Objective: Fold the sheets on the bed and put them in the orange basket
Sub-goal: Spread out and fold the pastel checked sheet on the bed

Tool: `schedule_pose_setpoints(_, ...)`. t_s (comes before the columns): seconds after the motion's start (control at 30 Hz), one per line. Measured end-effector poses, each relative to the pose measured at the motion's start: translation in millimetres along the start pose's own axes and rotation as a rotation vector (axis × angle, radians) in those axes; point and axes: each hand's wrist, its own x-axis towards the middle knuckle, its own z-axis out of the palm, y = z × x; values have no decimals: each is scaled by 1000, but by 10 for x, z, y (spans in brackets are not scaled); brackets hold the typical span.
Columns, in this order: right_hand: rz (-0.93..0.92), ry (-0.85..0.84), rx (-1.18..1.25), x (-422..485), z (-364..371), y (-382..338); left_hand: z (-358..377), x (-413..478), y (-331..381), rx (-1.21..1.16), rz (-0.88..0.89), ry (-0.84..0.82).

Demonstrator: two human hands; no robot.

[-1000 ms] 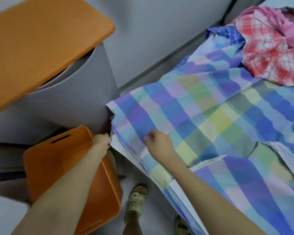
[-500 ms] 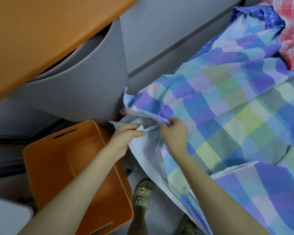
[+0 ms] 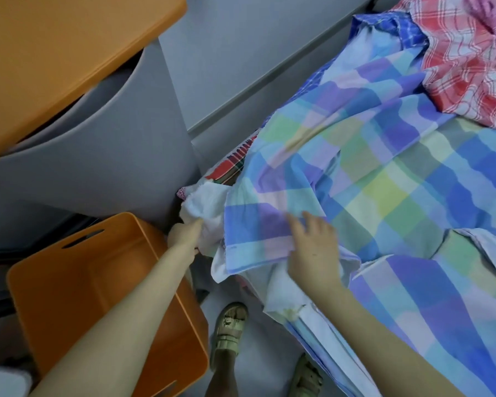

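**A:** Where's the blue checked sheet point(image 3: 384, 181)?

**B:** It's spread over the bed, with its near-left corner turned back at the edge. The right hand point(image 3: 312, 250) lies flat on that corner, fingers spread. The left hand point(image 3: 184, 234) pinches a bunched white cloth point(image 3: 205, 207) just left of it.

**A:** What's the risk?

**B:** Flat fingers grasp nothing. A tug on the white cloth could drag the corner to the floor beside the orange basket point(image 3: 78, 282). The red checked sheet point(image 3: 464, 61), far right, seems to overlap it and may snag.
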Motion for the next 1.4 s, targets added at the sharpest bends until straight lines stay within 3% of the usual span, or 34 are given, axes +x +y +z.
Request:
schedule_pose_setpoints(0.07, -274, -120, 34, 53, 89, -326, -49, 122, -16, -65, 25, 78)
schedule_pose_setpoints(0.13, -431, -351, -82, 63, 128, -561, -87, 225, -17, -115, 29, 90)
schedule_pose_setpoints(0.23, -416, -498, -209, 148, 319, -557, -125, 433, -4, -54, 121, 76)
schedule_pose_setpoints(0.37, -371, -364, 127, 298, 422, -388, -129, 718, 72, 274, 414, 58)
schedule_pose_setpoints(0.47, -213, -413, 334, 383, 271, -279, -96, 811, 138, 507, 410, -20)
schedule_pose_setpoints(0.6, 55, -137, 441, 423, 13, -206, -156, 869, 89, 673, 395, -30)
schedule_pose_setpoints(0.7, 251, -43, 622, 435, -165, -179, -270, 802, 38, 836, 413, 48)
schedule_pose_setpoints(0.8, 345, -22, 745, 394, -306, -179, -452, 569, 46, 1017, 656, 204)
schedule_pose_setpoints(0.9, 346, -33, 783, 262, -506, -293, -652, 82, 147, 909, 965, 336)
schedule_pose_setpoints(0.97, 319, -47, 798, 149, -670, -388, -780, -313, 246, 848, 1074, 337)
schedule_pose_setpoints(1.07, 289, -27, 829, -29, -971, -524, -947, -916, 431, 792, 1116, 242)
schedule_pose_setpoints(1.17, 252, 71, 893, -223, -1401, -609, -1054, -1626, 706, 704, 1034, 14)
schedule_pose_setpoints(1.3, 245, 273, 985, -311, -2097, -633, -1056, -2498, 1129, 428, 943, -301)
schedule_pose_setpoints(1.4, 259, 386, 1043, -245, -2575, -563, -940, -3021, 1486, 202, 915, -426)
